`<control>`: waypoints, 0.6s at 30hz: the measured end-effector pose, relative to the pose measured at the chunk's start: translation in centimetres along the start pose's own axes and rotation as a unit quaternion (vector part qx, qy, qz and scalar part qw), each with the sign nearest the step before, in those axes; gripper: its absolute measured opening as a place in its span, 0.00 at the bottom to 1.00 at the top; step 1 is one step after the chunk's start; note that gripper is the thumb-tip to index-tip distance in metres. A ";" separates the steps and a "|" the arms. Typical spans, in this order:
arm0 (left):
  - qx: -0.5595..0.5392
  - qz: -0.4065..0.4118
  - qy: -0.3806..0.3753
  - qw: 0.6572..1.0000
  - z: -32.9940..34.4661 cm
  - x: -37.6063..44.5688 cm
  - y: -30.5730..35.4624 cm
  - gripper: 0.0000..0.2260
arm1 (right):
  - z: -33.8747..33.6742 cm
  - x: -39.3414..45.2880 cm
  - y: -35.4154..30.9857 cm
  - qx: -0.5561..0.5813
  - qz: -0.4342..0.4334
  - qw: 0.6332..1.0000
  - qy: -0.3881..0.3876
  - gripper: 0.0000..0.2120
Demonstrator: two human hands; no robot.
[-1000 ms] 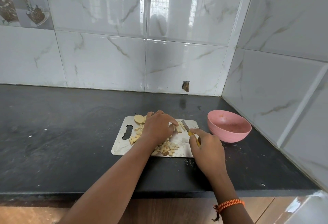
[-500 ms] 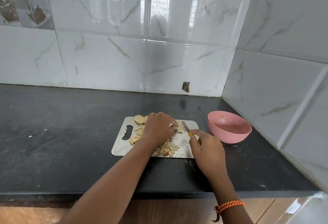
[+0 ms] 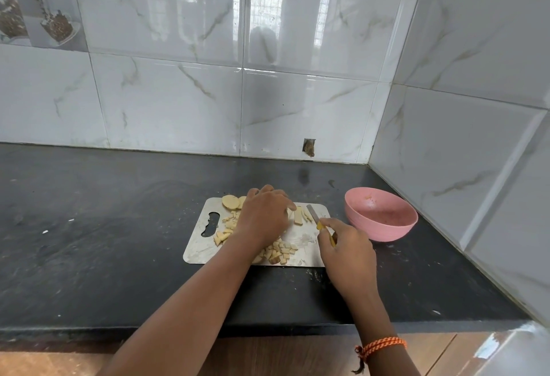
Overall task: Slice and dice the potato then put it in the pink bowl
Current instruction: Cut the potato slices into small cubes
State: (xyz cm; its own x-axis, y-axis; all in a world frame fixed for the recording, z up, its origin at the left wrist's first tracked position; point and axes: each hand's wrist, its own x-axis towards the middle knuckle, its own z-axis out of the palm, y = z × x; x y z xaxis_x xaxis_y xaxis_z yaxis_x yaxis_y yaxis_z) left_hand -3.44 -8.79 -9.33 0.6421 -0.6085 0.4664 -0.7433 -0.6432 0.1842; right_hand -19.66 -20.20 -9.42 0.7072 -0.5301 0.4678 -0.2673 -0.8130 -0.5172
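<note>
A steel cutting board (image 3: 198, 247) lies on the black counter. On it are round potato slices (image 3: 230, 201) at the far left, potato strips (image 3: 298, 215) near the far right, and several diced pieces (image 3: 281, 252) at the near edge. My left hand (image 3: 263, 216) lies curled over the board's middle, its fingertips holding the strips down. My right hand (image 3: 346, 249) grips a yellow-handled knife (image 3: 315, 217) whose blade points at the strips. The pink bowl (image 3: 382, 215) stands to the right of the board.
White tiled walls close in the counter at the back and right, meeting in a corner behind the bowl. The black counter (image 3: 104, 227) stretches left of the board. Its front edge runs just below my forearms.
My left hand shifted slightly on the strips. The knife and my right hand stayed almost in place.
</note>
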 end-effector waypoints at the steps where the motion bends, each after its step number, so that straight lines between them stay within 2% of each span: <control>1: -0.004 -0.017 0.012 1.000 0.0 0.0 -0.2 0.17 | -0.1 0.1 0.0 -0.008 0.005 1.000 0.007 0.17; 5: -0.003 -0.067 0.020 0.998 -0.1 0.0 -0.8 0.17 | -0.5 0.2 -0.2 -0.044 0.018 0.999 -0.002 0.14; 11: -0.053 -0.021 -0.003 0.998 0.2 0.1 -0.2 0.17 | -0.4 -0.2 -1.0 -0.103 -0.061 0.991 -0.058 0.15; 18: -0.110 -0.036 0.019 0.993 0.2 0.5 -1.1 0.15 | -0.5 0.1 -0.6 -0.046 -0.001 0.999 -0.012 0.13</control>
State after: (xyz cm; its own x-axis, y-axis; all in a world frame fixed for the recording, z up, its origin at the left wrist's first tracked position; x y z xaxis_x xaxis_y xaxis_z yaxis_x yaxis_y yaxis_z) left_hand -2.25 -8.50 -9.51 0.6898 -0.5442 0.4775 -0.7221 -0.5646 0.3998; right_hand -19.79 -19.88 -8.68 0.7225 -0.5237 0.4514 -0.3238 -0.8332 -0.4483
